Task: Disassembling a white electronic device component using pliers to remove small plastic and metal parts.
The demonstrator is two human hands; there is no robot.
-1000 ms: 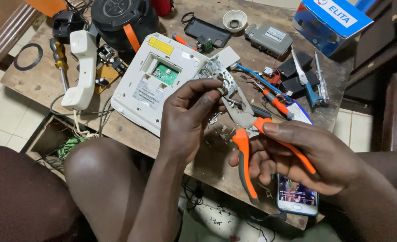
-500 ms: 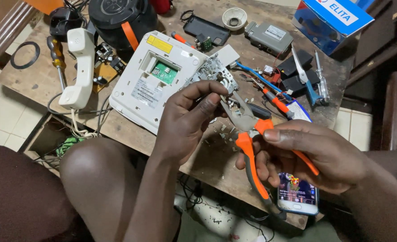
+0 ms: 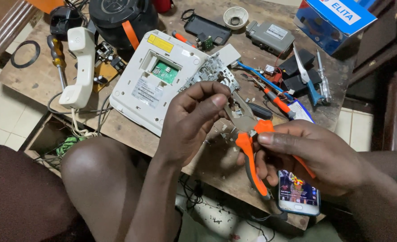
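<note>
Right hand (image 3: pixel 315 157) grips the orange-handled pliers (image 3: pixel 247 134), fingers wrapped round the handles. Left hand (image 3: pixel 191 118) pinches a small metal part (image 3: pixel 227 92) at the pliers' nose, above the desk (image 3: pixel 131 134). Part looks light, stiff, easily dropped; best held by its edges.

Right hand (image 3: pixel 317 157) gripping orange pliers (image 3: pixel 247 134), left hand (image 3: pixel 191 118) pinching metal part (image 3: pixel 227 92)

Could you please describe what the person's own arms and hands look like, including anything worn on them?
Both the left hand and the right hand are bare: no gloves, rings, watch or bracelet show. Both forearms are uncovered as far as the picture reaches, with no sleeve in view. The fingers have short, plain nails.
</note>
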